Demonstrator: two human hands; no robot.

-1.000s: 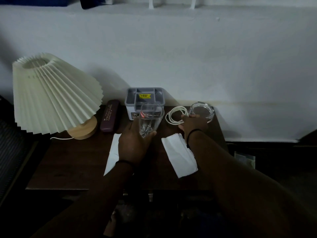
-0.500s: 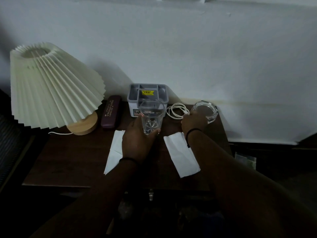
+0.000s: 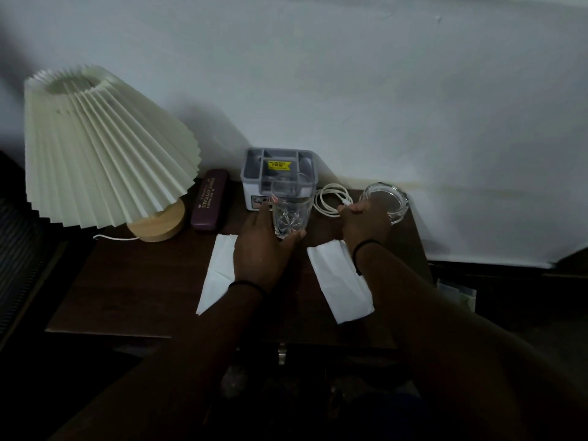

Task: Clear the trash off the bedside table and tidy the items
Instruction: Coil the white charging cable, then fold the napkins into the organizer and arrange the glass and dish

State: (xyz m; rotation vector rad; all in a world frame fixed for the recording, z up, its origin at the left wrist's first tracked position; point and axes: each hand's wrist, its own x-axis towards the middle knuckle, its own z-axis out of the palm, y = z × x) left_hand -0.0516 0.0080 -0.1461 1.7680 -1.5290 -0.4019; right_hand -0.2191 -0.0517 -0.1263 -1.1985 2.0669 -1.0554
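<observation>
Lying flat on the dark worktop, two white tissues, likely the trash to be cleared: one tissue at about 7 o'clock of the drinking glass, partly hidden under the left wrist; the other tissue at about 5 o'clock of the glass, running under the right forearm. Both waiting untouched, seemingly because the breakables are being shifted first.

Gripping the glass low on its body, the left hand: fingers curled round the far-left side, thumb pressing near the base on the right, holding it upright just in front of the grey organiser box (whether lifted or resting on the wood, not telling from this angle). Probably steadying it low so the tall, empty glass is not tipping.

Reaching to 2 o'clock of the glass, the right hand: fingers bent over the near rim of the clear glass ashtray, appearing to take hold of it, though the fingertips are hiding behind the knuckles, so the exact hold not showing. Lying just left of that hand, touching or nearly touching it, a coiled white cable.

Further out at 9 o'clock, a maroon spectacle case sitting beside the wooden base of the pleated lamp, both backing toward the white wall.
</observation>
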